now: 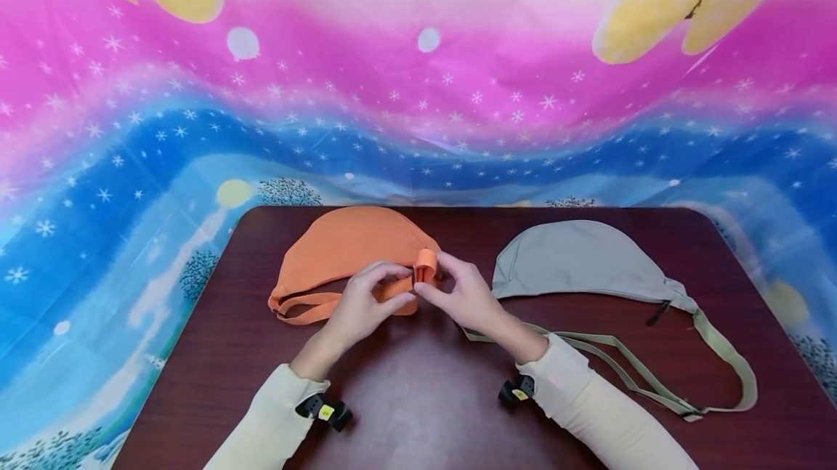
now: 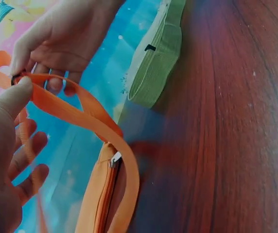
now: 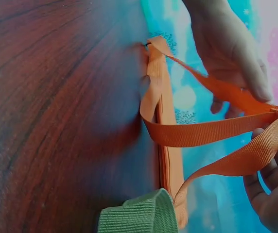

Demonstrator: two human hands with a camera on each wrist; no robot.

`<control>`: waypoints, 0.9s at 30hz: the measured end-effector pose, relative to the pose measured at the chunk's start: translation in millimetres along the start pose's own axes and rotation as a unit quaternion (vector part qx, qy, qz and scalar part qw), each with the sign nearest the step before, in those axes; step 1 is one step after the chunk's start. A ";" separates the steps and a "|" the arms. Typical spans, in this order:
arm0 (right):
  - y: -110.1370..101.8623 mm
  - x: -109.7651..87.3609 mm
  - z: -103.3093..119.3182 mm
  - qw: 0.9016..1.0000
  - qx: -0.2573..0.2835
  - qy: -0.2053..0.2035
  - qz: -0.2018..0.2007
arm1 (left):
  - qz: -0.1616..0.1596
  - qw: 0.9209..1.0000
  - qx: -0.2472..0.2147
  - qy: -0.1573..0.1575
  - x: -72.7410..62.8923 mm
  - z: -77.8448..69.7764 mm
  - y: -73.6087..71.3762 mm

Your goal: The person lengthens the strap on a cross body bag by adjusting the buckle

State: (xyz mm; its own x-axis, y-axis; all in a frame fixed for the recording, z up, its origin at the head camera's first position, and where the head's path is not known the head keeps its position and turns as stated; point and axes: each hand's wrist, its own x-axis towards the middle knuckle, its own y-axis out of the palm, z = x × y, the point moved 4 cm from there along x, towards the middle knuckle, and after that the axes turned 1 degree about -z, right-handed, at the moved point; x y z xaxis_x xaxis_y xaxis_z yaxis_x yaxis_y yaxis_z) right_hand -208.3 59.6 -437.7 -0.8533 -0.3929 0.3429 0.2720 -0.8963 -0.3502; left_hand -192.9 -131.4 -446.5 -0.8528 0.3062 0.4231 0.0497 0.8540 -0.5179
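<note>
An orange waist bag (image 1: 356, 245) lies on the table, its zipper edge toward me. Its webbing strap (image 3: 202, 132) rises in loops to both hands, which meet at a small dark slider buckle (image 2: 16, 78). With thumb and fingertips my left hand (image 1: 361, 303) pinches the strap beside the buckle, its other fingers spread in the left wrist view. Opposite it, my right hand (image 1: 469, 297) grips the strap at the buckle's other side, where a short orange loop (image 1: 426, 261) stands up between the fingers. The fingertips partly hide the buckle.
To the right lies a grey waist bag (image 1: 578, 259) with a dark zipper pull. Its green strap (image 1: 745, 368) trails over the table toward the front right and passes near my right wrist. Behind the dark wooden table (image 1: 418, 397) hangs a colourful printed cloth (image 1: 366, 92).
</note>
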 end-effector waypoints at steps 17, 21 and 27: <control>-7.3 4.2 2.7 1.000 0.004 0.004 -0.021 | 0.017 0.999 -0.008 -0.029 -13.9 19.9 -9.8; -3.4 3.0 0.2 1.000 0.012 0.008 -0.004 | 0.007 1.000 -0.017 -0.009 -8.1 11.9 -8.0; 5.4 1.4 -2.4 1.000 0.010 0.011 0.018 | -0.006 1.000 -0.019 0.007 -0.9 2.7 -2.8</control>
State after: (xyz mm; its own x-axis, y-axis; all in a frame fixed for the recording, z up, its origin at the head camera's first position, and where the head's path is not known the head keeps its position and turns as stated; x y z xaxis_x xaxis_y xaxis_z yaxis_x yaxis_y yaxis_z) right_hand -209.1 54.7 -441.2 -0.8520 -0.4206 0.3118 0.3110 -0.8857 -0.3447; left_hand -193.6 -135.2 -447.4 -0.8456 0.3012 0.4406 0.0589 0.8731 -0.4839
